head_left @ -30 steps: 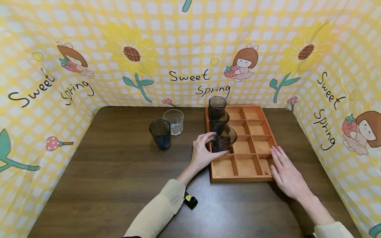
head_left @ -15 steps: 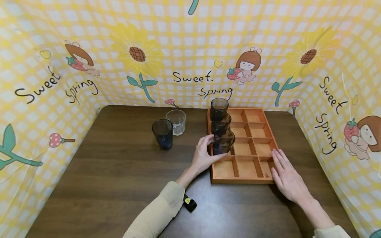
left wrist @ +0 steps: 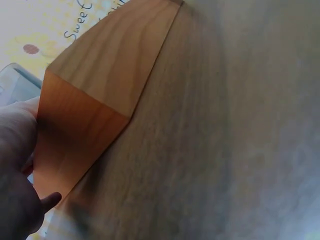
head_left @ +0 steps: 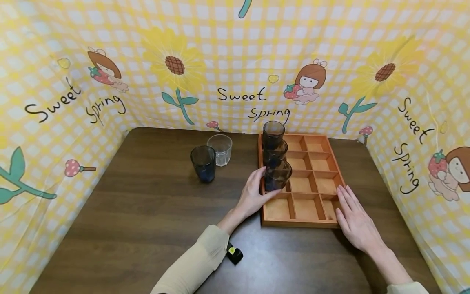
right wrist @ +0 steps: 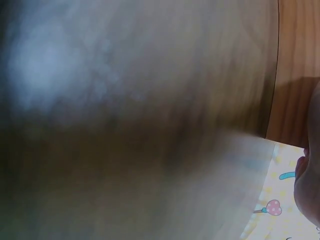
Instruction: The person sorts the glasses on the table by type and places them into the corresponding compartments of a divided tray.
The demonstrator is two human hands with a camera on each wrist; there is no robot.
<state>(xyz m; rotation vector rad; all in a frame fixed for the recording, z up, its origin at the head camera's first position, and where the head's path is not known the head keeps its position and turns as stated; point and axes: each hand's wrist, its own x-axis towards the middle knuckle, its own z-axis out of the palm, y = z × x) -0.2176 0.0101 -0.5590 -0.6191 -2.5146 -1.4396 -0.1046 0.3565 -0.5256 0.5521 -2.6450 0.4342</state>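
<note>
Standing on the worktop (head_left: 139, 228), left of and beyond the left grip (head_left: 253, 193): dark blue glass (head_left: 204, 166), upright. Clear glass (head_left: 222, 150) just behind it and to its right, partly covered by it. Cream sleeve (head_left: 196, 259) leads up to the left grip from the near side; black device (head_left: 236, 255) with a yellow mark sits at its cuff. Left grip is curled round the front smoked glass (head_left: 278, 175), thumb on the near side, fingers on the far side. That glass is in the wooden tray (head_left: 299, 223), left column, third compartment from the far end; base partly hidden. Straight beyond the grip, same column: middle smoked glass (head_left: 277, 151), then back smoked glass (head_left: 273, 132), one per compartment. Right grip (head_left: 356, 222) is unclenched, fingers straight, resting on the tray's right edge near its front corner. Checked cloth (head_left: 242, 53) hangs beyond both grips.
</note>
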